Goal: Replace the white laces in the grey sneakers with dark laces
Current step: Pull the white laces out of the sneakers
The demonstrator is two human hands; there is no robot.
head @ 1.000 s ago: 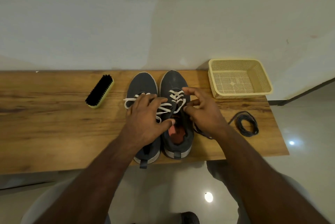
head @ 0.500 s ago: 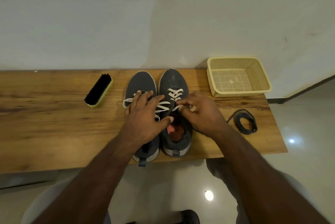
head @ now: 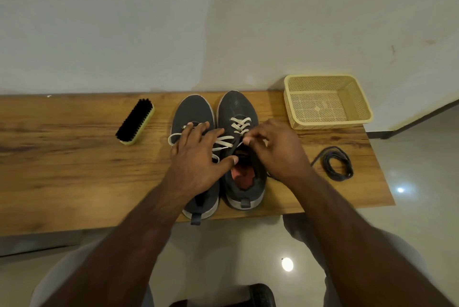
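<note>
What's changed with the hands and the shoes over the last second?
The right hand dropped its raised fingers and now pinches the white lace of the right sneaker. The left hand rests across both sneakers as before. Brush, basket and dark laces lie unmoved.

- I take this for a room in a home, perhaps an entryway.
- I see a wooden bench (head: 74, 170) against a plain white wall (head: 149, 20) on a glossy tiled floor (head: 409, 207).
- A shoe brush (head: 135, 121), grey sneakers (head: 236, 112) and a cream plastic basket (head: 327, 121) sit on it.
</note>
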